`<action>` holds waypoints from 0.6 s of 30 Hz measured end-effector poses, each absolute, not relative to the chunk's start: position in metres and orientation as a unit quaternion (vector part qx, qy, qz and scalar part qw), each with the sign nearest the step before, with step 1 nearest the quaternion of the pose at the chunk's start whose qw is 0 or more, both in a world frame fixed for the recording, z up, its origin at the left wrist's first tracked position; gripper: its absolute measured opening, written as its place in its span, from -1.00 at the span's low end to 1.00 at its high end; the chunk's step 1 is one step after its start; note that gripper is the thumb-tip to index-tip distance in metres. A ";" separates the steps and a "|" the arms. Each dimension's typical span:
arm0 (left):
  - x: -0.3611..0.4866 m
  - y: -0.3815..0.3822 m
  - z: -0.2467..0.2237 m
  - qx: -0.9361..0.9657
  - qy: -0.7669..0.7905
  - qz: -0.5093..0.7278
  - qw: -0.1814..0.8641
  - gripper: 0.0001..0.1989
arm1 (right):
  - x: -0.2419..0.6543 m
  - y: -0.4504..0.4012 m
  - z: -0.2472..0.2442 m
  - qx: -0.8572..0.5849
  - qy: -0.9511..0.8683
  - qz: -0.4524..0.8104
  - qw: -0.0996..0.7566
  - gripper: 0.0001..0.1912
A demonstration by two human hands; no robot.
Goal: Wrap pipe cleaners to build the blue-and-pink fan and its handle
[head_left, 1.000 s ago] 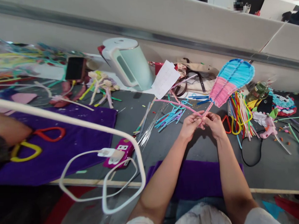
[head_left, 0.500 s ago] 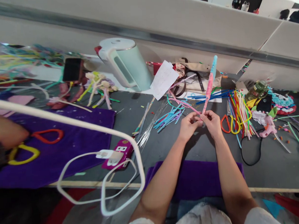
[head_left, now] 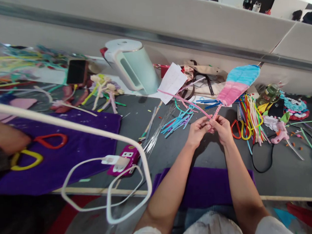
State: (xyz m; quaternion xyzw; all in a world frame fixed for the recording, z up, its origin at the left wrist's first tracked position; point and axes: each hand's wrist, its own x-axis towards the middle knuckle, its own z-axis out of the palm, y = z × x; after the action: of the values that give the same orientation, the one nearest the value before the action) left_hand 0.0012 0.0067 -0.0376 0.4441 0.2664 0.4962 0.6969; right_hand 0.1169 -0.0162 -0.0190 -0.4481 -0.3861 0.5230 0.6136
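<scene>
My right hand (head_left: 222, 127) is closed in a pinch on the lower stem of a flat pipe-cleaner piece (head_left: 239, 82), blue at the top and pink below. The broad side of this piece faces me and it leans to the right. Beside it, touching, my left hand (head_left: 199, 132) is closed on a loose pink pipe cleaner (head_left: 188, 101), whose free end stretches up and left. Wrapped pink coils show on the stem just above my fingers. The fingertips hide where pipe cleaner and stem meet.
Cut blue and purple pipe cleaners (head_left: 177, 123) lie left of my hands. On the right are scissors (head_left: 245, 130), a colourful bundle (head_left: 251, 115) and a pink glue gun (head_left: 280, 133). A kettle (head_left: 150, 69), power strip (head_left: 126, 158) and white cable (head_left: 95, 130) are leftward. Another person's arm (head_left: 10, 139) shows.
The blue and pink piece has turned from edge-on to broadside and now leans right. The pink pipe cleaner's loose end has swung up and left. My hands stay in nearly the same place.
</scene>
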 end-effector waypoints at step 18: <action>-0.002 0.006 -0.036 0.452 0.276 0.480 0.699 -0.53 | 0.129 -0.016 -0.021 -0.460 -0.454 0.468 0.603 -0.70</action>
State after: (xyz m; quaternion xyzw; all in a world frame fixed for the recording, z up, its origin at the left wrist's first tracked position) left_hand -0.0022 0.0062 -0.0362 0.4522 0.2759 0.4799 0.6993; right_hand 0.1294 -0.0159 -0.0210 -0.4597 -0.4540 0.4675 0.6033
